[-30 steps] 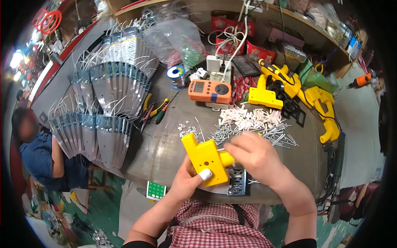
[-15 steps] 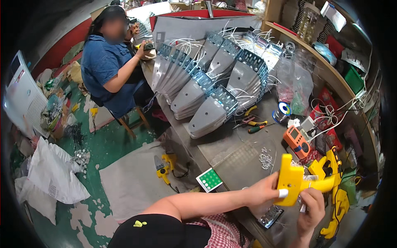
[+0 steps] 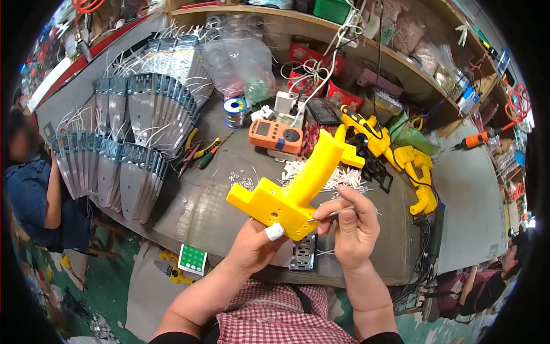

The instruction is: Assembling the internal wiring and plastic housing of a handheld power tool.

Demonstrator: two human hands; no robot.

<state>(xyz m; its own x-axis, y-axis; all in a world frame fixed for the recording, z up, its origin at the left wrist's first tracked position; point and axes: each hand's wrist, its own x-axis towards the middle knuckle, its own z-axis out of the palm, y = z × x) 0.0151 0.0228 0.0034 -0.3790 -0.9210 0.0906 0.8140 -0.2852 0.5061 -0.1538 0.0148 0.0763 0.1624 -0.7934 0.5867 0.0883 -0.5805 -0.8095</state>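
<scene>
My left hand (image 3: 256, 245), a white wrap on one finger, is closed around the lower edge of a yellow plastic tool housing (image 3: 312, 175). The housing is tilted, its curved handle pointing up and away from me. With thumb and fingers my right hand (image 3: 356, 229) pinches a thin metal rod (image 3: 325, 215), whose end meets the housing's near right corner beside small holes. Whether the rod's end is inside a hole I cannot tell. On the bench beneath, between my hands, lies a metal plate with slots (image 3: 302, 253), partly covered by the housing.
Stacked grey plates (image 3: 140, 114) with white wires stand left. Around the middle are a solder spool (image 3: 235, 113), pliers (image 3: 205, 148), an orange meter (image 3: 275, 136), small rings (image 3: 240, 180) and white pieces (image 3: 295, 171). Yellow tools (image 3: 415, 175) lie right. People sit at both sides.
The view has swung to the right, bringing the bench in front of me. The housing has turned in my left hand's hold; my right hand stays at its corner.
</scene>
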